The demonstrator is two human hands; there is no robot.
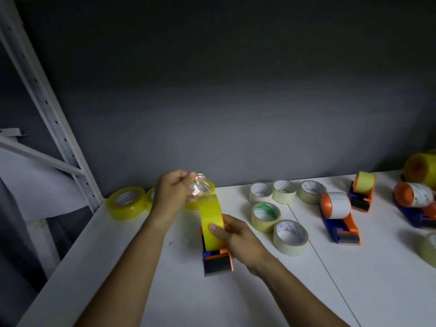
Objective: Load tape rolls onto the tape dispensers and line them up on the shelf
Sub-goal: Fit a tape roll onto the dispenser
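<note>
- The yellow tape roll [211,223] stands on edge in a blue and orange dispenser [217,260] on the white shelf [165,291], well to the left of the landmark here, the green-cored roll [265,215].
- The right hand [232,234] curls round the roll and the dispenser's side, thumb pressed flat on the yellow face, steadying both.
- The left hand [175,192], up and to the left of the green-cored roll, pinches a crumpled clear tape end [199,186] drawn up off the roll; fingers are closed tightly on it.
- Handling, as a judgement: the roll looks light and stiff, its outer face smooth and likely slippery, so the sides or the core are the safer hold. The free end is thin, limp and sticky and will probably cling to itself or to fingers; it is best held by its very tip and kept taut.
- The dispenser looks like hard plastic; whether a cutting blade sits at its front cannot be told, so the front edge is best avoided.
- Right of the green-cored roll stand three loaded dispensers [339,218]; around it lie pale spare rolls [290,237], and far to its left more yellow rolls [125,202].
</note>
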